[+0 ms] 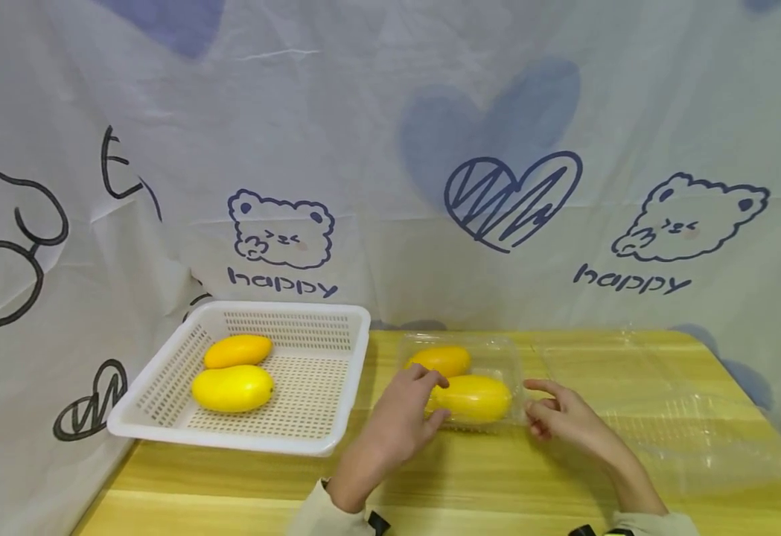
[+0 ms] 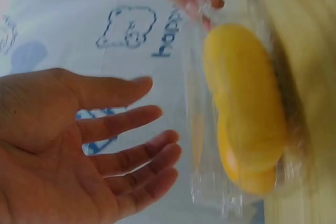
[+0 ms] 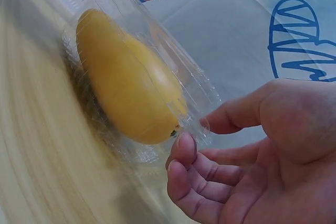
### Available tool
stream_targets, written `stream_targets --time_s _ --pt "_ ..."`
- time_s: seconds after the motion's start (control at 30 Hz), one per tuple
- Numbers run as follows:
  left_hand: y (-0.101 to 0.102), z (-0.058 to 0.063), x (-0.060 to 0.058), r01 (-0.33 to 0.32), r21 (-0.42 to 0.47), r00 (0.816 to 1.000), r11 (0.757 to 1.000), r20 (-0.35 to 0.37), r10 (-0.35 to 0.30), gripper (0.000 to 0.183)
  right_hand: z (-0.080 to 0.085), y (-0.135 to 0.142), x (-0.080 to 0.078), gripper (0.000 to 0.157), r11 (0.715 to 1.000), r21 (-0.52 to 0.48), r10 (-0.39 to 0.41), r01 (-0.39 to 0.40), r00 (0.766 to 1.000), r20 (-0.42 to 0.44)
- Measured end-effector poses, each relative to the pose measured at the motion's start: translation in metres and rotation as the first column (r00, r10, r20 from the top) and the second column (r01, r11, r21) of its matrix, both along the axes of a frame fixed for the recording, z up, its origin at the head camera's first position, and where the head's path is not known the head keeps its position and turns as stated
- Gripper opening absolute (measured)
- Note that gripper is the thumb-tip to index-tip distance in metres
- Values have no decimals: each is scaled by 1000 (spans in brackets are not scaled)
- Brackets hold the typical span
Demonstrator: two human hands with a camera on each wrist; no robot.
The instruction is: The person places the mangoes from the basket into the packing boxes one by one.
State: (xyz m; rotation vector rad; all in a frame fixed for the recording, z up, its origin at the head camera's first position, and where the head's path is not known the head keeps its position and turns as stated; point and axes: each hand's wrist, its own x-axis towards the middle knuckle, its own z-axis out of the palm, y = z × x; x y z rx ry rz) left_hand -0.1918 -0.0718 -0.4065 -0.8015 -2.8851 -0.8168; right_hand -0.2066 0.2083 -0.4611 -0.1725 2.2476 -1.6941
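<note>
Two yellow, mango-shaped fruits lie side by side in a clear plastic box: the nearer fruit and the farther fruit. Over the box's left side is my left hand, its fingers spread and relaxed, with nothing in the palm in the left wrist view. Beside the right edge my right hand has loosely bent fingers. In the right wrist view its fingertips are right at the box's corner, near the fruit's dark stem end.
A white slatted basket stands to the left, holding two more yellow fruits. Clear plastic packaging lies on the right side of the wooden table. A printed cloth hangs behind and at the left.
</note>
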Motion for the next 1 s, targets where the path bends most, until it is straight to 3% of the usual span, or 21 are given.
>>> stream_targets --time_s 0.13,0.3,0.43,0.53,0.67,0.77,0.87,1.0 --pt "14 -6 4 83 27 995 996 55 -85 18 -1 2 1 60 999 -35 0 0 1000 7" --pt "27 -20 7 139 126 968 982 190 -161 14 -2 3 1 60 998 -59 15 -14 1000 19" --pt "37 -36 6 145 257 922 956 317 -225 21 -1 4 0 60 997 -77 26 -23 999 27" --pt "45 -50 5 106 390 874 915 402 -272 30 -2 5 0 61 995 -93 38 -36 999 21" --pt "55 -68 6 -59 582 781 811 533 -326 37 -2 6 0 62 994 -104 44 -41 999 25" --pt "61 -75 8 -211 673 722 709 596 -351 37 -2 7 -1 63 993 -108 51 -48 999 19" --pt "66 -77 11 -335 719 674 608 634 -379 35 -2 8 -1 64 992 -105 64 -64 998 -1" --pt "71 -81 15 -496 726 589 477 685 -430 33 -1 7 -1 65 994 -87 63 -63 998 -3"
